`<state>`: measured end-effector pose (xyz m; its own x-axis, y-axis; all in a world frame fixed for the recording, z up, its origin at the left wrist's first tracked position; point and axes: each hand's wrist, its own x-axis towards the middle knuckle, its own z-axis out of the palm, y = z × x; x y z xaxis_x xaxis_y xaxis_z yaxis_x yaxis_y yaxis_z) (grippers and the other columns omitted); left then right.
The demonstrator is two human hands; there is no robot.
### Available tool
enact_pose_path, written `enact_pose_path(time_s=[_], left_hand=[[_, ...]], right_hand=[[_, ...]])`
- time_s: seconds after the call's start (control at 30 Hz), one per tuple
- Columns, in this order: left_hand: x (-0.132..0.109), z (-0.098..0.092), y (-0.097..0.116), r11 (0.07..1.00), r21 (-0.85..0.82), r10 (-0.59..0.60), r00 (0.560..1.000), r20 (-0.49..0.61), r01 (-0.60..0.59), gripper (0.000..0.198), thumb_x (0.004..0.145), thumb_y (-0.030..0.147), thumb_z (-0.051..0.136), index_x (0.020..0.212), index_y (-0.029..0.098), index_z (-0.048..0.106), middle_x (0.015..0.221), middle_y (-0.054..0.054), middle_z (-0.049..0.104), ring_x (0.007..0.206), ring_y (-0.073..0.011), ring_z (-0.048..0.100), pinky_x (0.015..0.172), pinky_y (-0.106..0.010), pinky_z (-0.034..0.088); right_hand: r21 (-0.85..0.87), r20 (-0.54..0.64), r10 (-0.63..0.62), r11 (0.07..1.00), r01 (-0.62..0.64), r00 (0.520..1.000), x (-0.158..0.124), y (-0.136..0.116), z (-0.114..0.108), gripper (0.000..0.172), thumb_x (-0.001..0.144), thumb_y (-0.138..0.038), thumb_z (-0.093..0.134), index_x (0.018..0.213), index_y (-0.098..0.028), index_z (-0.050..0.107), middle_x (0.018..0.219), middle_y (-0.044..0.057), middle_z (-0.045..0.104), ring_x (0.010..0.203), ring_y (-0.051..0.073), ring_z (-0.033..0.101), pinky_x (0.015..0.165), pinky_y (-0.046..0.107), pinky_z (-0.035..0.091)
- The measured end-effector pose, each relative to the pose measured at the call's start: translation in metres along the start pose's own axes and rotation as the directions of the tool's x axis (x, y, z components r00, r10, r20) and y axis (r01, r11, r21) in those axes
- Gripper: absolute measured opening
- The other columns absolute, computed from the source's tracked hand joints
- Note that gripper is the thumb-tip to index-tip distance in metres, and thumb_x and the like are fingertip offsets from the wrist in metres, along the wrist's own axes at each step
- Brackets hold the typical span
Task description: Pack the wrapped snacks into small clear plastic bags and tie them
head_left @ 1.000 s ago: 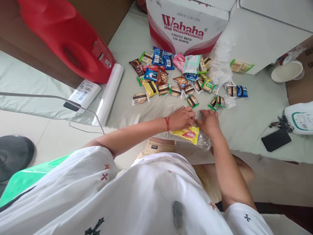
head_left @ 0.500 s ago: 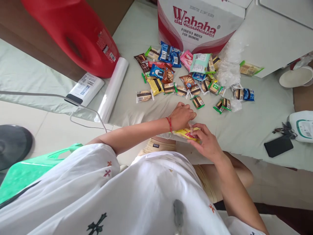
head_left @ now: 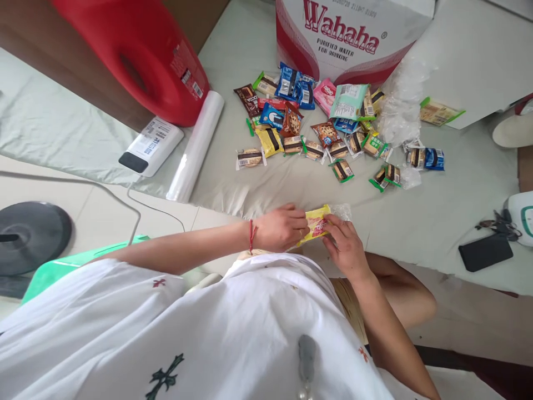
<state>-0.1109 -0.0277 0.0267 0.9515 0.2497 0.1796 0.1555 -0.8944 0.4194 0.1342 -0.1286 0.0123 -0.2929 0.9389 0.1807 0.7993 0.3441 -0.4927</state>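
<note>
A yellow snack packet (head_left: 315,223) with red print lies at the table's near edge, with clear plastic around its right end. My left hand (head_left: 282,228), a red string on its wrist, has its fingers curled on the packet's left end. My right hand (head_left: 345,244) pinches the packet's right part between thumb and fingers. Beyond the hands, several small wrapped snacks lie in a loose group, among them a yellow one (head_left: 269,141), a brown one (head_left: 326,134) and a green-edged one (head_left: 342,170).
A Wahaha carton (head_left: 350,39) stands behind the snacks. To the left are a red jug (head_left: 166,66), a white device (head_left: 153,145) and a plastic roll (head_left: 196,147). Crumpled clear plastic (head_left: 402,114) lies right of the snacks. A black phone (head_left: 485,251) and keys lie far right.
My left hand has moved left and down, from the packet's top to its left end. The packet is now more exposed and tilted up to the right. The view has shifted slightly.
</note>
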Motion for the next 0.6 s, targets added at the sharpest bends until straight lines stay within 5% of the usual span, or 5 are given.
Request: enact_pose_path(time_s=[0.1,0.23,0.37,0.5,0.6], left_hand=[[-0.028,0.018,0.022,0.992,0.06,-0.111,0.993,-0.038,0.113,0.043,0.102,0.052,0.05,0.128,0.021,0.065,0.101,-0.012,0.073,0.101,-0.0258,0.063,0.083,-0.042,0.041],[-0.042,0.039,0.027,0.956,0.158,-0.237,0.968,-0.08,0.247,0.043,0.103,0.025,0.048,0.146,0.026,0.054,0.101,-0.009,0.072,0.096,-0.0235,0.063,0.08,-0.039,0.042],[-0.028,0.042,0.009,0.949,0.162,-0.249,0.959,-0.134,0.269,0.047,0.101,0.015,0.046,0.145,0.026,0.056,0.092,-0.008,0.069,0.088,-0.0223,0.061,0.079,-0.036,0.044],[-0.023,0.034,-0.002,0.964,0.089,-0.232,0.955,-0.187,0.251,0.036,0.1,0.019,0.049,0.13,0.027,0.066,0.093,-0.007,0.068,0.093,-0.023,0.061,0.081,-0.036,0.045],[-0.037,0.03,0.002,0.911,-0.072,-0.404,0.845,-0.35,0.406,0.03,0.099,0.023,0.049,0.121,0.024,0.069,0.104,-0.009,0.068,0.101,-0.0238,0.061,0.09,-0.039,0.049]], right_hand=[[-0.012,-0.007,0.011,1.0,-0.011,1.0,0.0,0.0,0.0,0.024,0.101,-0.021,0.056,0.122,-0.024,0.065,0.143,0.008,0.064,0.112,0.027,0.06,0.097,0.045,0.053],[-0.099,-0.014,0.057,0.993,-0.058,0.998,0.002,-0.004,-0.003,0.024,0.099,-0.023,0.059,0.122,-0.024,0.064,0.142,0.009,0.065,0.112,0.029,0.058,0.097,0.047,0.05],[-0.298,-0.054,0.071,0.951,-0.084,0.996,0.014,-0.02,-0.006,0.037,0.097,-0.023,0.062,0.134,-0.023,0.062,0.141,0.014,0.064,0.121,0.036,0.053,0.102,0.054,0.043],[-0.318,0.014,-0.052,0.947,0.054,0.999,0.028,-0.034,0.005,0.044,0.099,-0.021,0.059,0.143,-0.022,0.058,0.142,0.014,0.062,0.125,0.032,0.052,0.104,0.049,0.043],[-0.348,-0.002,-0.068,0.935,0.063,0.998,0.031,-0.032,0.017,0.041,0.1,-0.016,0.056,0.139,-0.024,0.062,0.139,0.011,0.065,0.117,0.028,0.055,0.096,0.043,0.044]])
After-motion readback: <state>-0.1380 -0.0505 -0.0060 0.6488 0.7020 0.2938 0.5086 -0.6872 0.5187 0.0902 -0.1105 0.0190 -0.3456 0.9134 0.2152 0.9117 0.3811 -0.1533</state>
